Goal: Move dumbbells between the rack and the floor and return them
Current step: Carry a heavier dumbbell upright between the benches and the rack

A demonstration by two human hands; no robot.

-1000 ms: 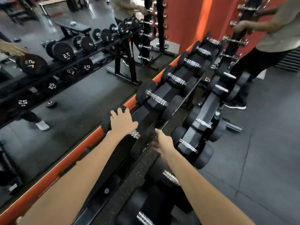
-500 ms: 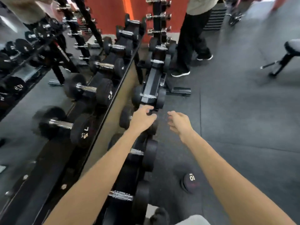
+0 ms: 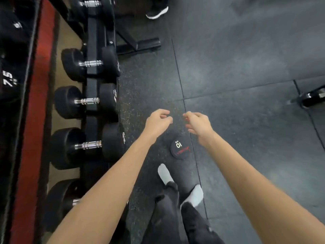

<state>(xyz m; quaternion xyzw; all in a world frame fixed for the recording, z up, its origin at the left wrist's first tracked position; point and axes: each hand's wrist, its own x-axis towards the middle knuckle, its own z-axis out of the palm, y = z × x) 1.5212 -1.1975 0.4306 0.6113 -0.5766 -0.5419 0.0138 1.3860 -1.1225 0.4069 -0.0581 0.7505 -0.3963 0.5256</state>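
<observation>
Both hands are seen near the middle of the frame, held out above the floor (image 3: 246, 59), close together but apart. The left hand (image 3: 158, 122) and the right hand (image 3: 198, 124) have loosely curled fingers and nothing is grasped by either. Just below them, a dumbbell marked 10 (image 3: 180, 149) is stood on end on the floor, just ahead of two feet in white socks (image 3: 165, 174). Along the left of the frame, a rack (image 3: 92, 50) is filled with black dumbbells (image 3: 86, 101) laid side by side, chrome handles across its rail. Another person's shoe (image 3: 157, 13) is seen at the top.
</observation>
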